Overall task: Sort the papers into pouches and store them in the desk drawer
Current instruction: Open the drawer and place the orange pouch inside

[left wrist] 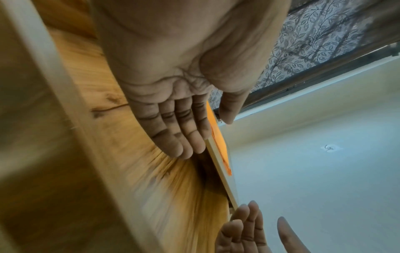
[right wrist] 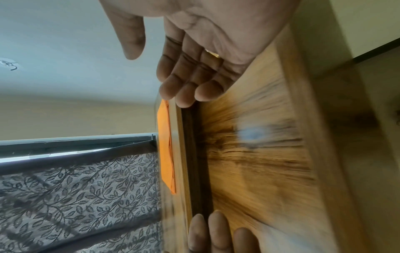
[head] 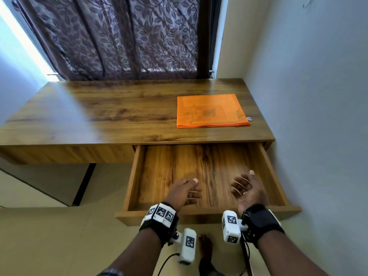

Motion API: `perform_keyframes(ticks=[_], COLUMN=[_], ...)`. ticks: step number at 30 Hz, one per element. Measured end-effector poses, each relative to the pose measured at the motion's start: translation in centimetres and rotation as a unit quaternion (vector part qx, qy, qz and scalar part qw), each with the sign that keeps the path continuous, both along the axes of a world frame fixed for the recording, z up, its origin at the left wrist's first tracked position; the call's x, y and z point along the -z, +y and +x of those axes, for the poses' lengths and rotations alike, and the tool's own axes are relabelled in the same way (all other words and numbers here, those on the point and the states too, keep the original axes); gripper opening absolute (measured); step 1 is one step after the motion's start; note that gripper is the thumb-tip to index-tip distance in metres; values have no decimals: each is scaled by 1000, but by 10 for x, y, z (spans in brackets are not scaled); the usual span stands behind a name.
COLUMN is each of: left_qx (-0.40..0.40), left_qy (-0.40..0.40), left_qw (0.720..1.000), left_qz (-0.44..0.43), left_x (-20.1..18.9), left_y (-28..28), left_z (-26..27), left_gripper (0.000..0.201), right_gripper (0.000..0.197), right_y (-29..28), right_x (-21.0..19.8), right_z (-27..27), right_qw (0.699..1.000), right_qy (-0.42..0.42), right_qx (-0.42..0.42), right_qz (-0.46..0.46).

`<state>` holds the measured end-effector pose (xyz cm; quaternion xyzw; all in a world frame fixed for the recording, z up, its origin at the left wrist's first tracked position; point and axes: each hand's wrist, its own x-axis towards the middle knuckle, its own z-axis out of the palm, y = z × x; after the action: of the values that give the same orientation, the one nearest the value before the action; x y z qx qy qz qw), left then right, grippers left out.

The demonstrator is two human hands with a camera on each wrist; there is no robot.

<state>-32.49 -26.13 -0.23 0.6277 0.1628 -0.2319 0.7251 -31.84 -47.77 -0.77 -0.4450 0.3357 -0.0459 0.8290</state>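
An orange mesh pouch with papers showing through lies flat on the right part of the wooden desk. It appears edge-on as the orange pouch and orange pouch in the wrist views. Under it the desk drawer is pulled out, its bottom bare. Both hands hover over the drawer's front half, palms facing each other, holding nothing. My left hand has relaxed, almost straight fingers. My right hand is likewise loose, fingers slightly bent, with a ring on one.
A pale wall runs close along the right side of desk and drawer. A leaf-patterned curtain hangs behind the desk. My bare foot stands on the floor below the drawer front.
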Motion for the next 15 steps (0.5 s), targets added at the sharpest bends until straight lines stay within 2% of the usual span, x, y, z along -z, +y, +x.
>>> perform_keyframes(ticks=[4, 7, 11, 15], left_qx=[-37, -75, -75, -75], left_qy=[-24, -49, -70, -76], left_qw=[999, 993, 971, 923], left_qz=[23, 74, 216, 369], left_x=[-10, -14, -9, -17], left_y=[7, 13, 24, 24], left_z=[53, 101, 166, 221], left_gripper=[19, 16, 19, 18], right_gripper=[30, 25, 17, 17], right_y=[2, -2, -19, -46], right_x=[-4, -3, -4, -5], right_z=[48, 99, 170, 239], right_qw=[1000, 999, 992, 965], right_qy=[-7, 4, 28, 57], right_qx=[-8, -13, -24, -24], right_qz=[-5, -43, -119, -257])
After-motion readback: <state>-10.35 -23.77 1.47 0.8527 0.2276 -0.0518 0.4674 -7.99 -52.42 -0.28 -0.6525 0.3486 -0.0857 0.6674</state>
